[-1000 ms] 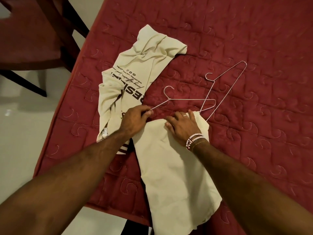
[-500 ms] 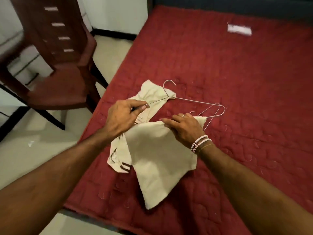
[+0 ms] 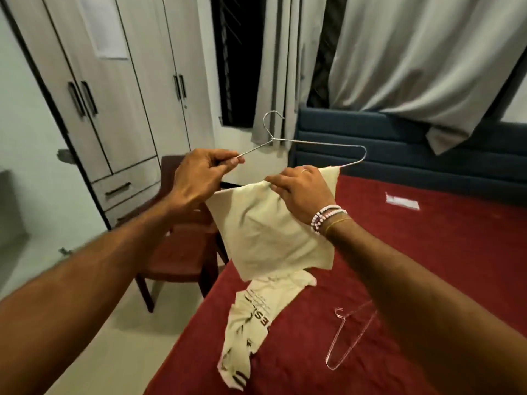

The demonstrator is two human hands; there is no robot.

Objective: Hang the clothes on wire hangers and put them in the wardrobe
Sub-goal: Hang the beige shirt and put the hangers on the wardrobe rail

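Red quilted bedcover [image 3: 427,266] in the foreground carries a printed cream garment [image 3: 251,320], crumpled at the near left edge, and a spare wire hanger [image 3: 350,334] lying flat, apart from it to the right. Above them, the loaded wire hanger [image 3: 313,142] and the plain cream cloth [image 3: 265,232] draped over its lower bar, which half a second earlier were barely clear of the quilt, are now raised well above it.

The left hand [image 3: 199,178] pinches the hanger's left sloping wire. The right hand [image 3: 302,189] pinches the cloth's top edge against the lower bar. The hanger's long axis runs left to right, its right end slightly higher, and the hook stands upward with its opening turned right.

The draping step appears finished, and carrying is judged to come next. Beyond a brown chair [image 3: 176,252], the wardrobe [image 3: 114,109] stands at far left with its doors closed, so one hand will probably have to let go to open it.
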